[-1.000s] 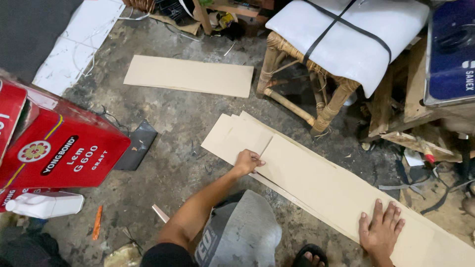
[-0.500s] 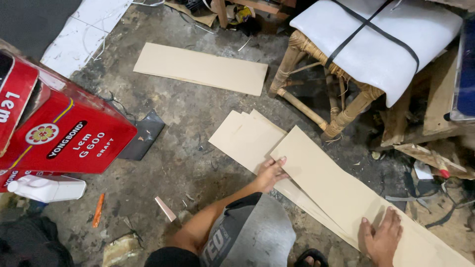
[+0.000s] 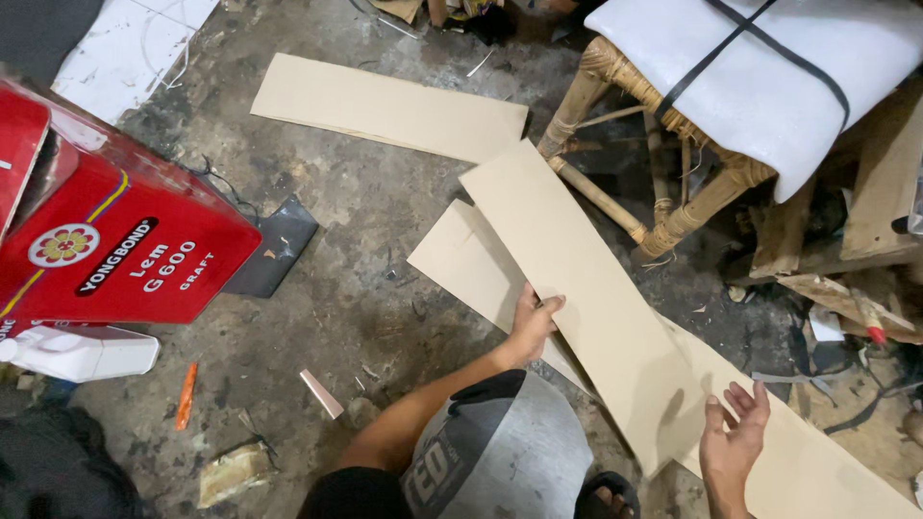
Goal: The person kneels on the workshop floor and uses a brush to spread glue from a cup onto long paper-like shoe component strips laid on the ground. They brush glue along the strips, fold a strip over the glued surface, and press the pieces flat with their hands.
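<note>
The long strip (image 3: 586,298) under the left hand (image 3: 532,327) looks like thin plywood or veneer board, pale tan, matt and smooth, and so do the sheets beneath it (image 3: 461,259) and the one at upper centre (image 3: 385,106). The floor (image 3: 356,288) is rough, stained grey concrete, while the red tin (image 3: 115,250) at left has glossy painted metal and the white bottle (image 3: 82,354) below it is smooth plastic. At upper right the stool frame (image 3: 663,144) is cane or rattan, wound and rough, under a seat wrapped in white foam sheet (image 3: 769,77) with a black strap.
</note>
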Demonstrator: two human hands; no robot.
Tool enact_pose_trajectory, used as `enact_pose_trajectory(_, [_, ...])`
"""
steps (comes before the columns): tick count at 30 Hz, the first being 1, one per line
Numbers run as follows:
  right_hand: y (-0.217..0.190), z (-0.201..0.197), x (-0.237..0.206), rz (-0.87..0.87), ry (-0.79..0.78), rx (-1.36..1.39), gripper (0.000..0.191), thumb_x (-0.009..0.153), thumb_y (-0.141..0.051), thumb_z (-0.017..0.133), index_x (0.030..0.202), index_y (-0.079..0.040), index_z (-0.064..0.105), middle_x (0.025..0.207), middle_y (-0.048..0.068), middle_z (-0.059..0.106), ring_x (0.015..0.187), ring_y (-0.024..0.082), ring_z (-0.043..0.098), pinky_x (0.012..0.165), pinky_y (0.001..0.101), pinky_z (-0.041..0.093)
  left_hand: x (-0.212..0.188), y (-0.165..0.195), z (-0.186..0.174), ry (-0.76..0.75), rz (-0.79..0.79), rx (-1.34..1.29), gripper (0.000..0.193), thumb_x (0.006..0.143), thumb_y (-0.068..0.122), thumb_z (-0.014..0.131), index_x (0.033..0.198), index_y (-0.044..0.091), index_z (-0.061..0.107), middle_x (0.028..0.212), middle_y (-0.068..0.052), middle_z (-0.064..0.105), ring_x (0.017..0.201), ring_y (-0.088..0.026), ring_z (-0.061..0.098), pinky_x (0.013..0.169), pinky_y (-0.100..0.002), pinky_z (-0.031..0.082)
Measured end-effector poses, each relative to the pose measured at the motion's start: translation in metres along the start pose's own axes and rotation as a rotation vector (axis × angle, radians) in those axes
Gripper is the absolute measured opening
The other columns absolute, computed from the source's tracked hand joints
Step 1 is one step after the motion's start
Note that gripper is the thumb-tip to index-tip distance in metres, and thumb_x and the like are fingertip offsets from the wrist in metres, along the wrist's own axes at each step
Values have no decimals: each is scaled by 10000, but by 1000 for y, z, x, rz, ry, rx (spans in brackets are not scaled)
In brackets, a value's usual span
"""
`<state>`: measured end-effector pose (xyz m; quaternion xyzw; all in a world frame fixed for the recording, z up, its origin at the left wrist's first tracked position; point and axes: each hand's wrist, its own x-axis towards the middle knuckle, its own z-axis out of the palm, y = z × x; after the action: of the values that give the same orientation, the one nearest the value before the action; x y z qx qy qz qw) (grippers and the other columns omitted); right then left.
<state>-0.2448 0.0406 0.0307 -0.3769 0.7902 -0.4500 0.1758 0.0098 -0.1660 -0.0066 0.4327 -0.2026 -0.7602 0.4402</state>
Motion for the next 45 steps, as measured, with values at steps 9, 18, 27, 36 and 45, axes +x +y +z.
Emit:
enact_pose_trajectory(9, [22,15,-28,76,-78,176,707,1004,-46,610,1631,29,293,1424,218,559,1184,248,637,916,324,531,73,158,-111,189,426,-67,554,934,-96,529,1436,55,349,1343,-203,579,1166,-283,623,962,-415,542])
enact_pose_trajectory(18, [64,-7,-45,165,-6,185,805,972,-56,656,1659,55,250,1372,276,566,1073,301,687,827,380,584,159,402,-180,155,830,-261,586,957,-159,516,1423,146,334,1324,-136,536,1125,-289,624,853,-478,627])
enact_pose_trajectory(27, [60,-61,-44,161,47,-58,762,962,24,660,1616,72,273,1377,319,564,1063,340,676,785,421,604,218,430,-169,342,689,-369,607,938,-87,497,1422,226,308,1284,-112,554,1073,-250,612,869,-558,558])
enact_pose_trajectory(36, [44,-45,-63,171,99,127,650,1011,-4,619,1596,50,342,1372,240,559,1105,280,657,876,386,586,158,190,-134,446,628,914,911,880,34,709,1622,81,182,1656,-234,272,1541,-420,217,1268,-481,204])
enact_pose_trajectory(45, [42,-58,-100,291,-94,-23,534,969,-113,609,1488,-39,503,1362,150,585,1136,227,615,890,361,523,94,76,-103,-325,462,1741,670,749,203,771,1350,-9,565,1377,-289,497,1339,-457,393,1124,-535,338])
